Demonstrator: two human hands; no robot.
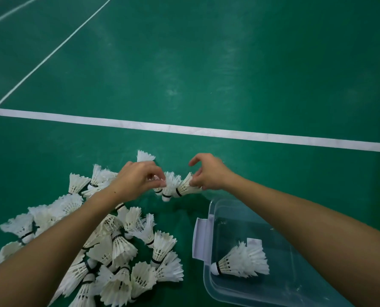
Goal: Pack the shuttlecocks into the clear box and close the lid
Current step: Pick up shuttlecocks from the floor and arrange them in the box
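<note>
A heap of several white feather shuttlecocks (118, 242) lies on the green floor at the lower left. The clear box (209, 282) stands open at the lower right, with a short stack of shuttlecocks (242, 261) lying on its bottom. Above the gap between heap and box, my left hand (138, 180) pinches a shuttlecock (168, 187) by its feathers. My right hand (209, 173) grips another shuttlecock (188, 188) by its skirt. The two held shuttlecocks touch, cork ends pointing down. No lid is in view.
A white handle clip (201, 239) sits on the box's left end. One stray shuttlecock (144, 155) lies just beyond my left hand. A broad white court line (229, 132) crosses the floor farther out, and thin lines run at the upper left.
</note>
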